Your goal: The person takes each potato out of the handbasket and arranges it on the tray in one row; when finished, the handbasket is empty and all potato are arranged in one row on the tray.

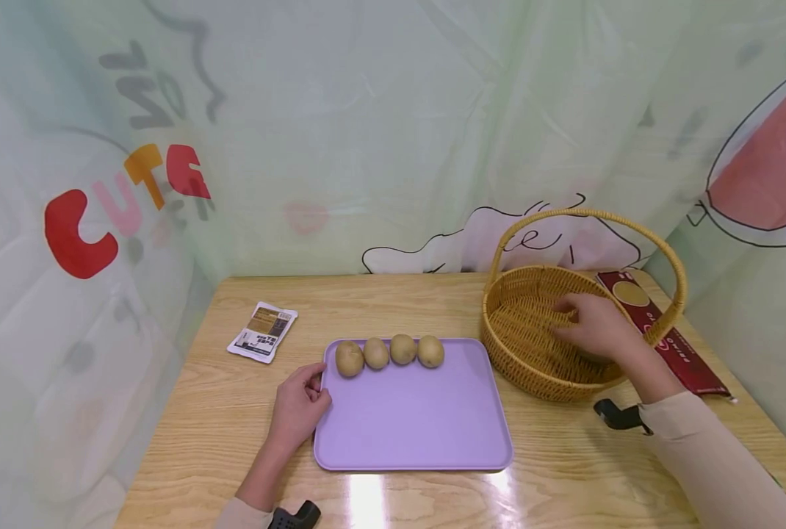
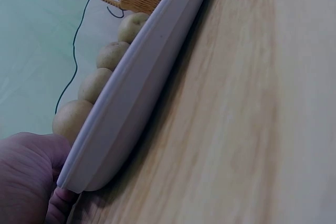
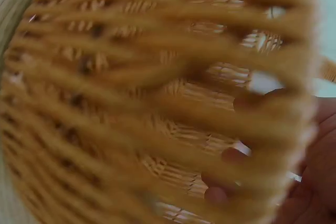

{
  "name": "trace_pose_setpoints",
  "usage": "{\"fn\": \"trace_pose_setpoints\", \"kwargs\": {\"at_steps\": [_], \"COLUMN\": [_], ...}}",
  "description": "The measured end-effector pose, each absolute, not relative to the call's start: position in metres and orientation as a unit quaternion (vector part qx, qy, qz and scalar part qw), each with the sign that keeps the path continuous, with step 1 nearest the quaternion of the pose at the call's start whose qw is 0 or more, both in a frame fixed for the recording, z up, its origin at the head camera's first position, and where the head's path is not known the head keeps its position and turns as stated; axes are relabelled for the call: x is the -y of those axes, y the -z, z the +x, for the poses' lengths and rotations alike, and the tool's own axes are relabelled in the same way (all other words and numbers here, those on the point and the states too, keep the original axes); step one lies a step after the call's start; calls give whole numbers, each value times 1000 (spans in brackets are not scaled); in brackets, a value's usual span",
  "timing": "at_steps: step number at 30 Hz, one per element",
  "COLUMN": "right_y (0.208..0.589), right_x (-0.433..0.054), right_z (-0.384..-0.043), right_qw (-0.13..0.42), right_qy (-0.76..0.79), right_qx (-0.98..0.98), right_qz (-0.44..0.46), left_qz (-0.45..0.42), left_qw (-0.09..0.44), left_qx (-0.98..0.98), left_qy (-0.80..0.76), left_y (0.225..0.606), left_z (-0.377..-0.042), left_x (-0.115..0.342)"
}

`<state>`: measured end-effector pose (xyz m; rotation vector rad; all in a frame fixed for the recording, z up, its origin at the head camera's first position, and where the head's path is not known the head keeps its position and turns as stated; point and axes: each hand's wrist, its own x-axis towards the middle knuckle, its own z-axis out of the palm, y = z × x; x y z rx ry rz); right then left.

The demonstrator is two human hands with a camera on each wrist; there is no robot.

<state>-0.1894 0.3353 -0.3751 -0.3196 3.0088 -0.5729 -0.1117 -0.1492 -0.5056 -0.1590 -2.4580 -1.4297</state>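
A lilac tray [image 1: 413, 419] lies on the table with several potatoes [image 1: 402, 350] in a row along its far edge. My left hand [image 1: 298, 406] pinches the tray's left rim; in the left wrist view the thumb of the left hand [image 2: 31, 174] is above the rim and fingers are below. My right hand [image 1: 594, 323] reaches into a wicker basket [image 1: 528, 371], its thumb and fingers apart with nothing between them. Under that palm a rounded brownish thing [image 1: 593, 357] shows in part, the rest hidden. In the right wrist view, the woven wall [image 3: 131, 93] covers part of the fingers.
The basket's tall arched handle [image 1: 591, 213] rises over the right forearm. Behind the basket, on its right, lies a long dark red packet [image 1: 680, 353]. A small white and brown pouch [image 1: 263, 332] rests at the table's left. Printed curtains hang behind the wooden table [image 1: 234, 419].
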Motion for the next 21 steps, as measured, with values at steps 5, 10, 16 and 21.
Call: {"fn": "trace_pose_setpoints", "kwargs": {"at_steps": [5,10,16,21], "right_y": [383,390,398,397], "right_x": [-346,-355,-362,-362], "right_z": [-191,-192,-194,-194], "right_qw": [43,61,77,111], "right_qy": [177,165,143,148], "right_qx": [-979,-982,-985,-982], "right_qz": [-88,-68,-60,-43], "left_qz": [-53,-52,-49,-47], "left_qw": [144,141,140,138], "left_qx": [853,853,855,857], "left_qy": [498,500,497,494], "left_y": [508,509,507,506], "left_z": [-113,-113,-112,-112], "left_x": [150,150,149,149]}}
